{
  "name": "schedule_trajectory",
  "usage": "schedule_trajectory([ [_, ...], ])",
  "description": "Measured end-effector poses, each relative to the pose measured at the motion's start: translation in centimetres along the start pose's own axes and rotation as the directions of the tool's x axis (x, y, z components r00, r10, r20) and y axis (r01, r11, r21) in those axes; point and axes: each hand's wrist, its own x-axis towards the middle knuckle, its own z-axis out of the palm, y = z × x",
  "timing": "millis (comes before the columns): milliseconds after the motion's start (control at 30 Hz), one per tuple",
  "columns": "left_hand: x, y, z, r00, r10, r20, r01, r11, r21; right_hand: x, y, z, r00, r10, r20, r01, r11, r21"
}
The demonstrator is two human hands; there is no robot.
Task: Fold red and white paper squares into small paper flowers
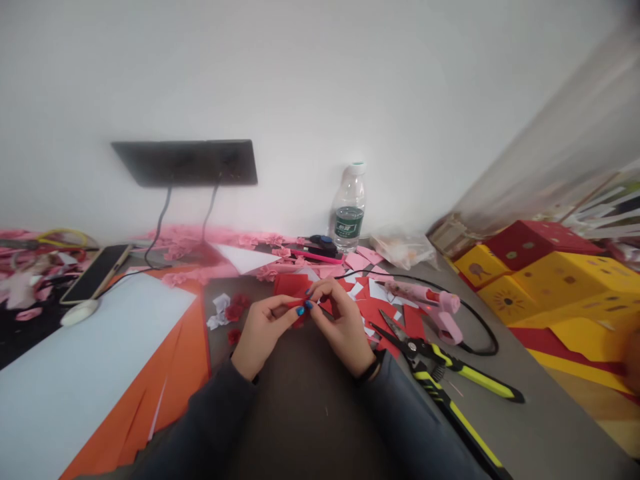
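Between my two hands, at the middle of the table, is a small piece of red paper (pixel 299 321), mostly covered by my fingers. My left hand (pixel 266 328) pinches it from the left with thumb and index finger. From the right, my right hand (pixel 341 325) pinches it too, and the fingertips of both hands nearly meet. Just beyond lies a flat stack of red paper (pixel 290 284). Small red paper flowers (pixel 237 307) and a crumpled white paper flower (pixel 219 311) rest left of my left hand. Cut red and white scraps (pixel 373 308) are strewn beside my right hand.
Yellow-handled shears (pixel 413 347) lie open at right, near a pink hot glue gun (pixel 425 297) with a black cord. A water bottle (pixel 350 210) stands by the wall. White sheets (pixel 95 360) over orange paper (pixel 185 353), a phone (pixel 95 273) and yellow-red boxes (pixel 565 283) flank the workspace.
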Motion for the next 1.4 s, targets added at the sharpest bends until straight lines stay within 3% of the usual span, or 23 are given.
schedule_trajectory([
  [233, 0.0, 0.7, 0.2, 0.999, 0.008, -0.034, -0.007, 1.000, 0.022, -0.1, 0.6, 0.0, 0.989, 0.149, 0.019, -0.150, 0.982, 0.111],
  [367, -0.1, 0.8, 0.3, 0.999, 0.036, -0.032, -0.035, 0.999, 0.032, 0.1, 0.5, -0.3, 0.973, 0.213, 0.087, -0.216, 0.976, 0.027],
  [1133, -0.2, 1.1, 0.1, 0.991, 0.132, 0.029, -0.134, 0.980, 0.147, 0.2, -0.3, -0.5, 0.936, 0.210, 0.281, -0.232, 0.971, 0.048],
  [1400, -0.7, 1.2, -0.3, 0.974, 0.217, 0.069, -0.228, 0.922, 0.313, 0.3, -0.8, -0.5, 0.906, 0.194, 0.376, -0.254, 0.960, 0.118],
])
